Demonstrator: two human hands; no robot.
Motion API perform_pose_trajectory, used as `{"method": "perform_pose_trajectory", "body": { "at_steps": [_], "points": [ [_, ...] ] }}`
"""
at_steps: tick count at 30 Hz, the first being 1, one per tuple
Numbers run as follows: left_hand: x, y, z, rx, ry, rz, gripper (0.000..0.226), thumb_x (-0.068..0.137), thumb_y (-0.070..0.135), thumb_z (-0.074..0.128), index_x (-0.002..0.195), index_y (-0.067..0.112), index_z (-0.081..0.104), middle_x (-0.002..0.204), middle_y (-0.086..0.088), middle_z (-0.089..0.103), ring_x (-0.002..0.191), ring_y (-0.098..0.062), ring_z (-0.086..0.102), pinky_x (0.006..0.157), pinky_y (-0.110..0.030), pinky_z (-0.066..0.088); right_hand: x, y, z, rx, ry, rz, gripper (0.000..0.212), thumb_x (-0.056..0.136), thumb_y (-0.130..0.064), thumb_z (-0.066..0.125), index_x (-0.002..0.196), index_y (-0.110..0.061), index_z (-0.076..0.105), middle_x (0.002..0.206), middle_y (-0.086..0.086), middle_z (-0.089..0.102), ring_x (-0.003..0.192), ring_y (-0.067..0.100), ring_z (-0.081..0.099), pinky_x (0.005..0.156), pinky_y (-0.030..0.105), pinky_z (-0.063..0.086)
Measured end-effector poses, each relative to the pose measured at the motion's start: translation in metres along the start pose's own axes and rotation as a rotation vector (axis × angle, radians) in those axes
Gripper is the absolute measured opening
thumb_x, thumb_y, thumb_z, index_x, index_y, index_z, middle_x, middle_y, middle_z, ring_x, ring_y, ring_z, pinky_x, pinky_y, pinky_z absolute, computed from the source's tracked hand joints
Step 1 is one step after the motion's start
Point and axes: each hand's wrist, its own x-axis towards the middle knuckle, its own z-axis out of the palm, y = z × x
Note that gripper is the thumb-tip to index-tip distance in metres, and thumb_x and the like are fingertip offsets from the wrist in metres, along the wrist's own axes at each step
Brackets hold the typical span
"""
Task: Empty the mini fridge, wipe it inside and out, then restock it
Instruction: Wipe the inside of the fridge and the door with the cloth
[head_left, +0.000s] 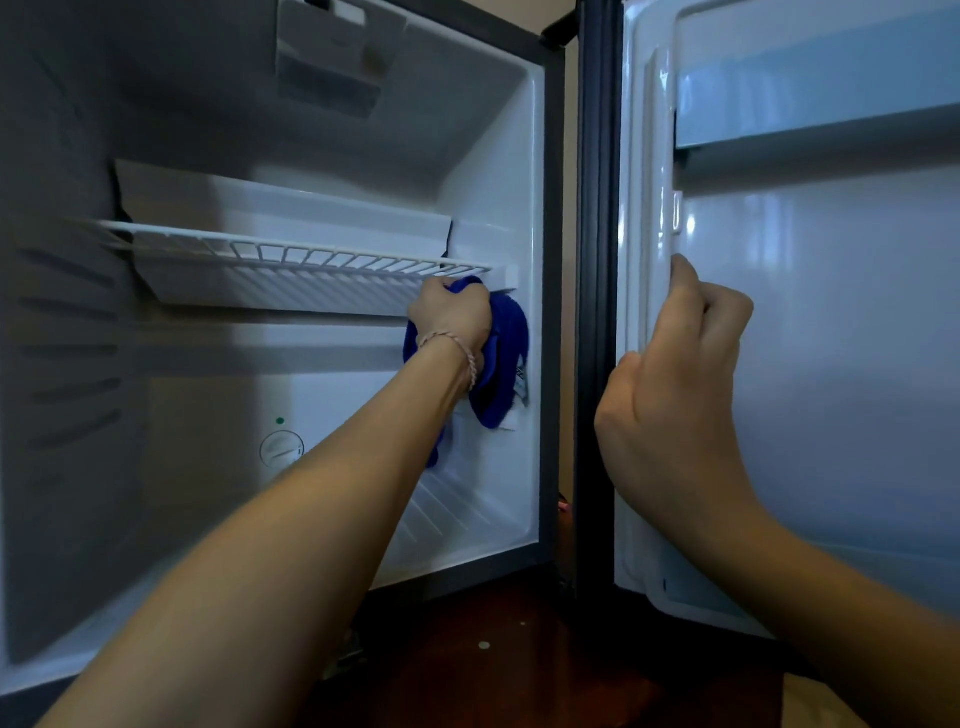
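The mini fridge (498, 156) stands open in front of me with nothing stored inside. My left hand (453, 317) reaches deep in and grips a blue cloth (506, 353), pressed against the right inner wall just under the white wire shelf (291, 254). Part of the cloth hangs down below my wrist. My right hand (675, 374) holds the inner edge of the open door (831, 338), thumb on the door's raised rim, fingers curled around it.
A door shelf (810, 124) sits at the top right of the door. A thermostat dial (282, 449) is on the back wall, low down. A dark gasket (597, 260) runs along the hinge side. Dark wooden floor (493, 649) lies below.
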Motion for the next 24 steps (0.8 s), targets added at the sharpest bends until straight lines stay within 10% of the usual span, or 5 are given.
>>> {"method": "perform_pose_trajectory", "body": {
  "at_steps": [10, 15, 24],
  "points": [
    [0.033, -0.008, -0.008, 0.082, 0.011, -0.096, 0.035, 0.093, 0.016, 0.053, 0.126, 0.005, 0.058, 0.124, -0.016, 0.062, 0.103, -0.03, 0.065, 0.076, -0.028, 0.049, 0.001, -0.002, -0.001, -0.009, 0.002, -0.002, 0.072, 0.081, -0.003, 0.035, 0.151, 0.004, 0.024, 0.126, 0.017, 0.035, 0.107, 0.03, 0.044, 0.096, 0.051, 0.047],
    [-0.002, -0.002, -0.014, 0.042, -0.054, -0.026, 0.011, 0.084, 0.021, 0.055, 0.091, 0.013, 0.058, 0.097, -0.016, 0.067, 0.075, -0.027, 0.061, 0.064, -0.028, 0.048, 0.0, -0.002, -0.001, -0.012, 0.005, 0.002, 0.072, 0.081, -0.002, 0.034, 0.152, 0.005, 0.023, 0.128, 0.017, 0.035, 0.108, 0.031, 0.045, 0.098, 0.051, 0.045],
    [-0.056, 0.013, -0.008, 0.1, -0.051, 0.214, 0.011, 0.092, 0.02, 0.055, 0.101, 0.014, 0.057, 0.088, 0.0, 0.061, 0.072, -0.011, 0.055, 0.056, -0.024, 0.039, 0.0, -0.001, -0.001, -0.01, 0.004, -0.007, 0.071, 0.082, -0.002, 0.035, 0.152, 0.004, 0.023, 0.128, 0.018, 0.035, 0.107, 0.032, 0.045, 0.096, 0.052, 0.046]
  ]
}}
